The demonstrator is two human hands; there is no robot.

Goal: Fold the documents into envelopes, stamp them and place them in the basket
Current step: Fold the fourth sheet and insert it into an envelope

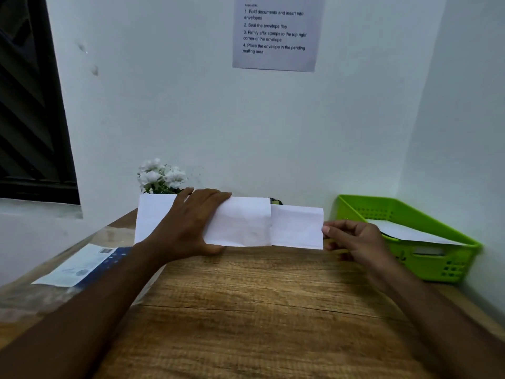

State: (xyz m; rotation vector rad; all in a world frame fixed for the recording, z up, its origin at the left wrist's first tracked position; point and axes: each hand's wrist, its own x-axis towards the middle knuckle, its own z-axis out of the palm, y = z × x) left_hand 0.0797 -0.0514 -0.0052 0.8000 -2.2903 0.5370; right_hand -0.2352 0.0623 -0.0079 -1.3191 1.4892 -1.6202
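Where the table (246, 310) runs nearest: wood-grain top, on this side of the envelope; both forearms cross it.
Left hand (191, 222): fingers curled over the top edge of the envelope (240, 222), thumb under the lower edge; grips it left of its middle.
Envelope: white, long axis left to right, mouth at the right end. Cannot tell if it rests on the wood or hangs just above it.
Document (297, 227): folded, white, on the same axis as the envelope; part inside, the rest sticking out of the envelope's right end.
Right hand (355, 239): just right of the envelope, fingertips pinching the document's free right edge; the nearer hand to that end.
Coming move, my reading: the insert is unfinished. It needs a straight push leftward along the long axis while the left hand braces; a skewed push may snag the fold at the mouth.
Basket (442, 265): green plastic, right of the envelope, beyond the right hand; a white paper (410, 233) already lies inside.
Packet (82, 263): blue-and-white print, left of the envelope, flat on the table.
Flowers (161, 176): white, behind the envelope's left end.
Instruction sheet (274, 34): on the pale wall, above and behind the envelope.
Window (27, 105): dark, far left of the envelope.
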